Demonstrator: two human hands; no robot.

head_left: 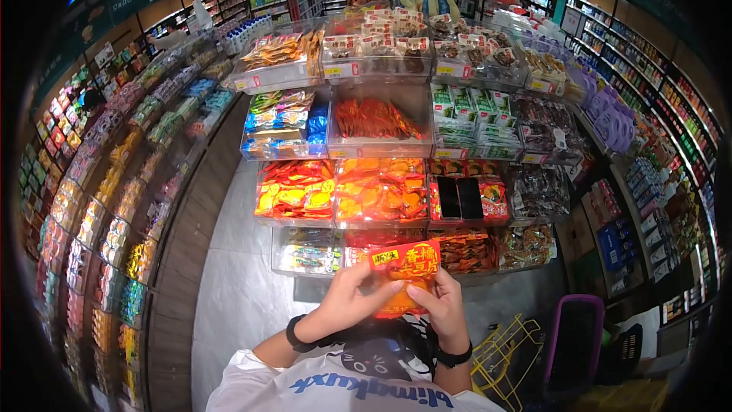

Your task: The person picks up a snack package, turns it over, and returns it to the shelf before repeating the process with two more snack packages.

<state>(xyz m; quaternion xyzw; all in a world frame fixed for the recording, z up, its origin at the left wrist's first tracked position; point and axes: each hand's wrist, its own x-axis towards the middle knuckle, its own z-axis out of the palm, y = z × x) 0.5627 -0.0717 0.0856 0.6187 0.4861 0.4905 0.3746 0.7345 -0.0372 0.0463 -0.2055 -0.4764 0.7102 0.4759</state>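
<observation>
My left hand (347,299) and right hand (446,307) both pinch orange snack pack (404,268), just in front of snack rack (379,151) bottom row. Pack off rack, not in yellow basket (499,355) below rack.

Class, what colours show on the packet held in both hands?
Packet: red and orange, yellow lettering; head view.

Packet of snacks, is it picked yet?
Done: the packet is out of the bins. In hand: the left hand and right hand both hold it up. Left: it is not yet in the yellow basket.
</observation>
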